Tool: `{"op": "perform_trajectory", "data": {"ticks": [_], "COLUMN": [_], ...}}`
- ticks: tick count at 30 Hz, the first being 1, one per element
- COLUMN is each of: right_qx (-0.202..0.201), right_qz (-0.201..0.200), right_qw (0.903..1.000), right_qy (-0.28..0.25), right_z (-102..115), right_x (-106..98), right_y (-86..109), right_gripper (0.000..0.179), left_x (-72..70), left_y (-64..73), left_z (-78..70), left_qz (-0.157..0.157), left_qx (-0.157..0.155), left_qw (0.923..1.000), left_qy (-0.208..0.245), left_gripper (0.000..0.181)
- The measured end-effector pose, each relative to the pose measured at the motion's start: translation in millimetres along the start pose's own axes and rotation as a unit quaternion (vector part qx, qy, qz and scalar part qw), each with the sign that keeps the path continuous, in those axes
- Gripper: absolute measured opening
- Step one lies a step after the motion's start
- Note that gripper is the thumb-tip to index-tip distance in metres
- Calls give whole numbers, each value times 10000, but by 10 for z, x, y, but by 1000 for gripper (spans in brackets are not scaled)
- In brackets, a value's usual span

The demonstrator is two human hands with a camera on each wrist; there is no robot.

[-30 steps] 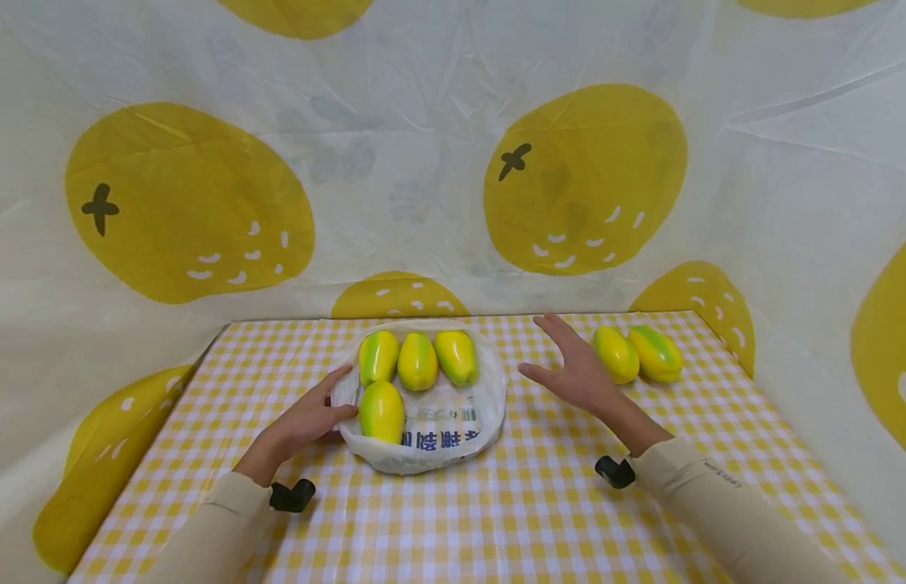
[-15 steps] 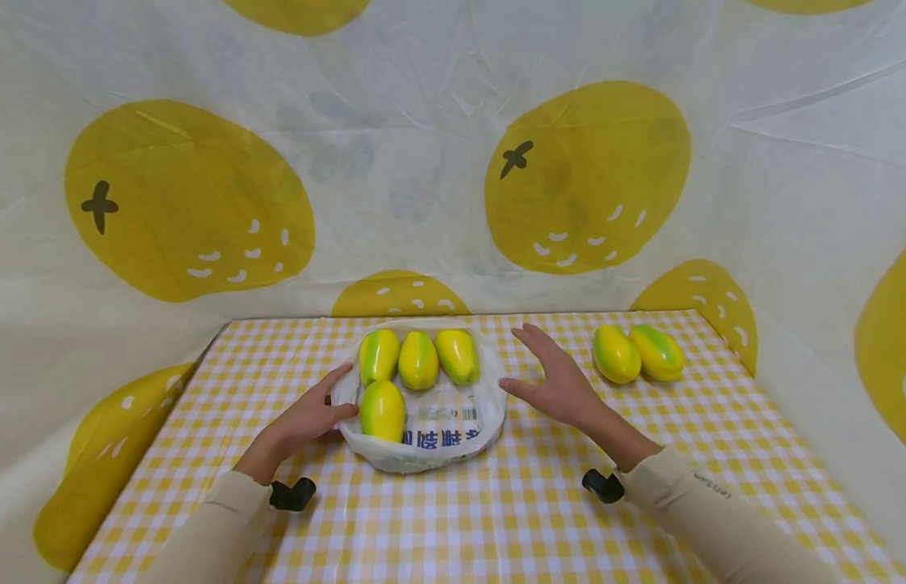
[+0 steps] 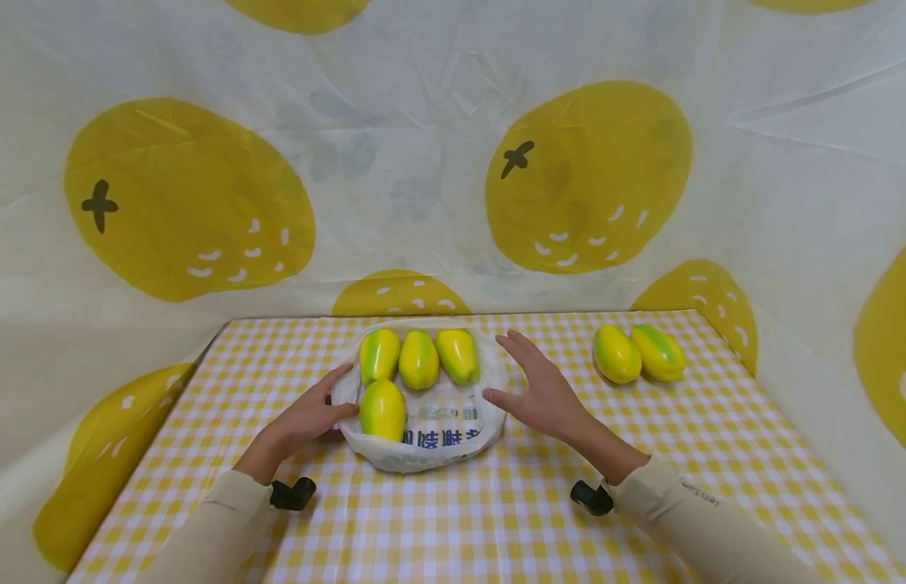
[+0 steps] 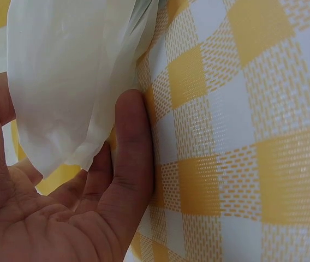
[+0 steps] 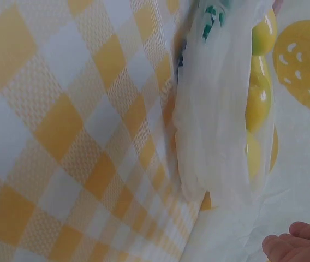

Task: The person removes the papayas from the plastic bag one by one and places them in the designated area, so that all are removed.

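A white plastic bag (image 3: 441,458) with dark blue print lies with its mouth spread wide on the checked table. Several glossy yellow-green fruits, papaya-like in shape, sit inside, one fruit (image 3: 383,411) in front of a row of three. My left hand (image 3: 307,420) cups the bag's left side, thumb at the rim; in the left wrist view the bag's edge (image 4: 62,98) hangs loosely between thumb and relaxed fingers. My right hand (image 3: 543,395) hovers at the bag's right rim, fingers extended and holding nothing. In the right wrist view its fingertips (image 5: 278,248) stand apart from the bag.
Two more yellow-green fruits, a left one (image 3: 616,354) and a right one (image 3: 658,353), lie side by side at the table's back right. Behind the yellow-and-white checked table (image 3: 453,527) hangs a white curtain (image 3: 401,178) printed with large yellow fruits.
My right hand has moved left from beside the two loose fruits to the bag's right rim. The left hand, the bag and the fruits have stayed in place.
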State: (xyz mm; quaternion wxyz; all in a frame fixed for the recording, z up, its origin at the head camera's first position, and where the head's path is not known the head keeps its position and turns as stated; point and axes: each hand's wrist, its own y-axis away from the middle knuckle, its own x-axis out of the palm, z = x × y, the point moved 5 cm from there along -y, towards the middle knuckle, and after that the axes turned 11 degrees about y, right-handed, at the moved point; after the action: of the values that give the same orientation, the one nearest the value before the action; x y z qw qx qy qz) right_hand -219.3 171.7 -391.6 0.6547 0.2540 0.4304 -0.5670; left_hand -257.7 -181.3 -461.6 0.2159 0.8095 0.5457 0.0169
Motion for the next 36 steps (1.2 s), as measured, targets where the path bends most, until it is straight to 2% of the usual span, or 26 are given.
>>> {"op": "perform_trajectory", "data": {"ticks": [15,21,29,36], "right_qx": [-158,-223,-244,-249], "right_qz": [-111,-154,60,107], "right_qw": [9997,9994,9997,9996], "right_qy": [153,200,42,41], "right_z": [197,263,385,465], "right_x": [166,214,305,361], "right_y": [80,75,65,63], "right_gripper": [84,83,83,84], "left_x": [8,1,9,7], "left_y": [-22,-16,-23,-25], "left_z": [14,19,9,16], "left_qz": [23,-21,-4,1], "left_qx": [-39,-63,-51,-64], "left_qw": [9999,10000,9999,10000], "left_qy": [132,46,-100,-22], "left_gripper": [87,88,88,89]}}
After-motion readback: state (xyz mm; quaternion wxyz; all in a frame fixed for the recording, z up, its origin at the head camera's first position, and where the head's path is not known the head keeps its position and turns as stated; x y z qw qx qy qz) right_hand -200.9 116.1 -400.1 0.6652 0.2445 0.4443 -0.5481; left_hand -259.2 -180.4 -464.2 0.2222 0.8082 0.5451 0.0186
